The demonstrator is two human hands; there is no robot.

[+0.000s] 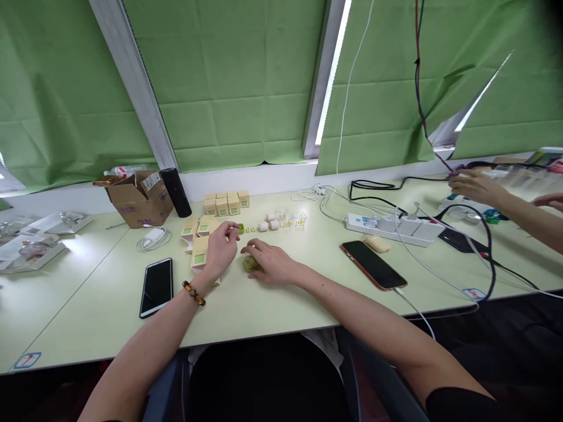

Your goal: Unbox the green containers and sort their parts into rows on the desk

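Note:
My left hand (222, 248), with a beaded bracelet (194, 293) on its wrist, is curled closed above small folded cartons. Whether its fingers hold anything is hidden. Just beyond its fingertips sits a small green piece (240, 228), with tiny yellow-green pieces (250, 230) to its right. My right hand (273, 264) rests on the table, thumb and fingers around a small green see-through case (251, 263). One carton with a green window (199, 258) lies partly under my left hand. Pale pink cylinders (263, 226) and clear cups with yellow inside (299, 220) stand farther back.
Small cartons (221, 205) line the back. A cardboard box (139, 199) and black cylinder (176, 193) stand left. Phones (157, 287) (373, 265) lie on both sides. Right are a power strip (391, 229), cables and another person's hand (477, 186).

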